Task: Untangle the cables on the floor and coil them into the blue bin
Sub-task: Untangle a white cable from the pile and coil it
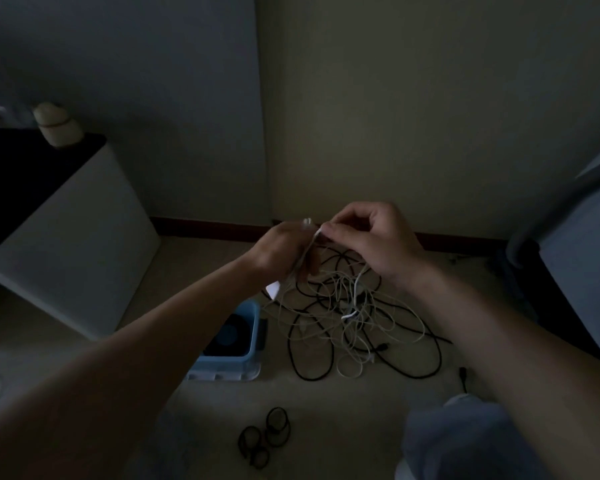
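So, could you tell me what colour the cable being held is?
The cable is white; best in the head view.

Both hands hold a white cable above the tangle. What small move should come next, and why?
Probably draw the white cable upward, hand over hand. The left hand and right hand pinch its end, while its length runs down into the tangle of black and white cables beside the blue bin.

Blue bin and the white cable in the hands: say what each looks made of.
The blue bin: likely moulded plastic; smooth, even pale-blue walls with a thick rim. The white cable: thin, limp and smooth-looking, so probably plastic or rubber sheathing; dim light hides any gloss.
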A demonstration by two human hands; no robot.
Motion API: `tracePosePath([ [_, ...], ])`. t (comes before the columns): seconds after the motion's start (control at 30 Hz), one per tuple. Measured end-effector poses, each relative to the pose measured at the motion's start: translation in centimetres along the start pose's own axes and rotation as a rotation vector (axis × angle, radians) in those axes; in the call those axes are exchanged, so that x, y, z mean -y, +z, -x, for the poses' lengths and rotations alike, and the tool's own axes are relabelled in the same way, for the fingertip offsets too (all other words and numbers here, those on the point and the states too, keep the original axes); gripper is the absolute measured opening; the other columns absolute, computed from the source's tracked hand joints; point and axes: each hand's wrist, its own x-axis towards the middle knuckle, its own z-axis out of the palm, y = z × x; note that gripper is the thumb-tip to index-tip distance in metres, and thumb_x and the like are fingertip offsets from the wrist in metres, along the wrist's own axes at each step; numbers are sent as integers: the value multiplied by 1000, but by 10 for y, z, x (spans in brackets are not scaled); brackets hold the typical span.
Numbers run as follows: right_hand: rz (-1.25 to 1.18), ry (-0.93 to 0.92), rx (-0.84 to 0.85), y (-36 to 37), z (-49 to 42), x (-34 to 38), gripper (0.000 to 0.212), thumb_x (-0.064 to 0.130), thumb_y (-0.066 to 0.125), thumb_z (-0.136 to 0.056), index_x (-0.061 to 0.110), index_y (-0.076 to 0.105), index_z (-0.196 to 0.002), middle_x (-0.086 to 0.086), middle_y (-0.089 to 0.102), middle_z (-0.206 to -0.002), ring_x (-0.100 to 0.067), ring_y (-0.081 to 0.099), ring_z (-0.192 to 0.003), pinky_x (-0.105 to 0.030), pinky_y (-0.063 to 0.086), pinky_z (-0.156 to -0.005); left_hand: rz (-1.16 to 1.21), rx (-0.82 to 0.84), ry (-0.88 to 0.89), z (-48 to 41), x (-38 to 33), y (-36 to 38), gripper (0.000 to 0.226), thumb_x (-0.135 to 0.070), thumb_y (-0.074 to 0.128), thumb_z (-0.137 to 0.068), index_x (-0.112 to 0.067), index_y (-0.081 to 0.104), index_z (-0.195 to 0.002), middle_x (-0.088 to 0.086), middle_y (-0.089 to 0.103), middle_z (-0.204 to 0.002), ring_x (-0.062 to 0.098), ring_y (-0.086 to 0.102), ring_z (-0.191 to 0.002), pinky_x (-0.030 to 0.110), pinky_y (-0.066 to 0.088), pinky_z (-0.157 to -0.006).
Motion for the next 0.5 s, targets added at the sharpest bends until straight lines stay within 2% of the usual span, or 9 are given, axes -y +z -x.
tracePosePath([
  [0.1,105,-43,-107,-7,-3,0,24,29,86,-74,17,66,-70,9,64,-62,-2,58,-60,-18,46,-58,27,76,-60,-3,1,-1,53,-38,24,-108,-3,59,-88,3,37,-49,14,31,-41,24,26,-45],
  [0.2,144,-33,-176,-12,-5,-3,29,35,86,-72,20,62,-67,9,62,-61,-6,58,-60,-25,48,-58,82,192,-120,-4,1,2,56,-48,22,-106,-7,56,-87,-2,27,-50,11,22,-42,24,21,-45],
  [0.3,171,-28,-166,-16,-8,-8,22,33,79,-82,21,64,-71,6,61,-65,-7,56,-63,-25,46,-60,106,239,-110,-4,1,0,47,-44,29,-106,-12,52,-82,-4,26,-53,11,22,-42,22,27,-42],
  [0.43,193,11,-77,-21,-12,-16,13,25,68,-93,24,70,-80,-1,67,-76,-7,57,-70,-27,46,-67,184,205,-74,-3,-4,-1,42,-33,33,-106,-17,44,-69,-3,24,-54,11,20,-42,20,27,-41],
  [0.5,234,33,-52,-22,-12,-18,21,30,67,-94,23,67,-74,7,62,-65,-1,52,-61,-22,41,-60,270,209,-88,-2,-7,-2,43,-32,33,-106,-19,40,-65,-5,23,-51,10,20,-41,20,26,-40],
])
